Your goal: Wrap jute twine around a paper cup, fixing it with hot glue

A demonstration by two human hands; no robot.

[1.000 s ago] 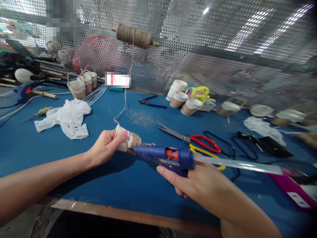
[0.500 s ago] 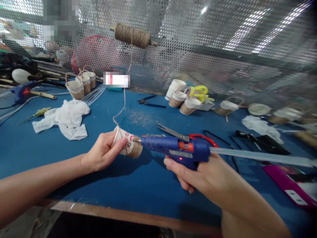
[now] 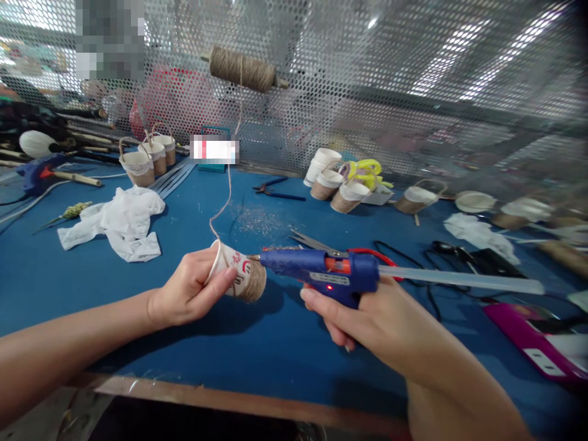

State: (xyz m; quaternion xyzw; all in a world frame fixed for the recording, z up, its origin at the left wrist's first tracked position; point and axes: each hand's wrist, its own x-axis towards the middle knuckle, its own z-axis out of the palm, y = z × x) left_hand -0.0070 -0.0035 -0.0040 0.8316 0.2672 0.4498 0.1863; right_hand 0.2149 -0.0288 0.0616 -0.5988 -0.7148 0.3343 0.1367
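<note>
My left hand (image 3: 190,288) is closed around a tilted white paper cup (image 3: 228,260), thumb on its printed side. Brown twine (image 3: 254,284) is wound about the cup's base end. A loose strand runs from the cup's rim up to a twine spool (image 3: 242,69) on the mesh. In my right hand (image 3: 353,318) is a blue hot glue gun (image 3: 298,263) with a red light lit and a clear glue stick (image 3: 463,278) out of its back. The gun's nozzle is at the cup's side by the wound twine; whether it touches I cannot tell.
Red-handled scissors (image 3: 316,244) lie just behind the glue gun, and pliers (image 3: 280,188) farther back. Twine-wrapped cups with handles (image 3: 138,168) stand at the back left and right. White cloth (image 3: 122,220), a second glue gun (image 3: 41,173) and a purple power strip (image 3: 528,337) are also on the table.
The cup has turned slightly in my left hand, with more of its print and wound twine showing. The glue gun has shifted a little left in the view, its nozzle still by the cup.
</note>
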